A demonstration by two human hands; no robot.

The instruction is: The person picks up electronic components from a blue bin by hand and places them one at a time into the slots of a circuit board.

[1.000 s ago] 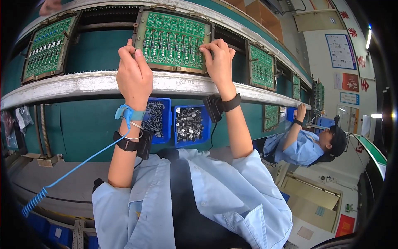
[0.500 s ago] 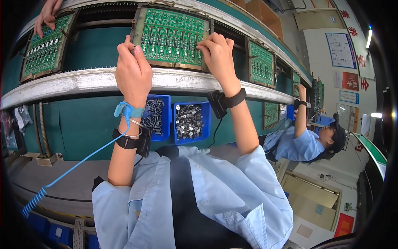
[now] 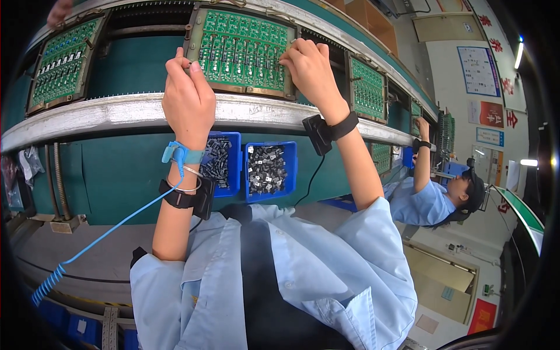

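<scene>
Tabletop (image 3: pixel 125 175), green, below both hands. Left bin (image 3: pixel 235 169), blue, below the left wrist, well stocked with dark parts. Right bin (image 3: pixel 271 196), blue, between the forearms; black parts with metal tabs, also plentiful. Rail (image 3: pixel 256 111), pale metal, crossing behind the wrists. Left hand (image 3: pixel 189 102): thumb and forefinger pinched on a small part (image 3: pixel 189 65), dark, at the board's lower left. Right hand (image 3: pixel 309 67): fingertips drawn together at the board's right side; whether they grip anything cannot be told. Board (image 3: pixel 245 49), green, framed, between the hands. Progress, by judgement: partly filled; components in the lower rows, upper rows seemingly barer; the left hand's part not yet placed; count remaining too small to tell. Left board (image 3: pixel 64 67), beyond and left of the left hand, bearing pale and blue components. Right board (image 3: pixel 367 90), right of the right hand. Co-worker (image 3: pixel 429 201), farther right. Changes against half a second ago: right forearm swung outward, fingertips slightly higher; left hand and its pinch nearly unmoved; another person's hand (image 3: pixel 59 13), blurred, withdrawn from the left board.
</scene>
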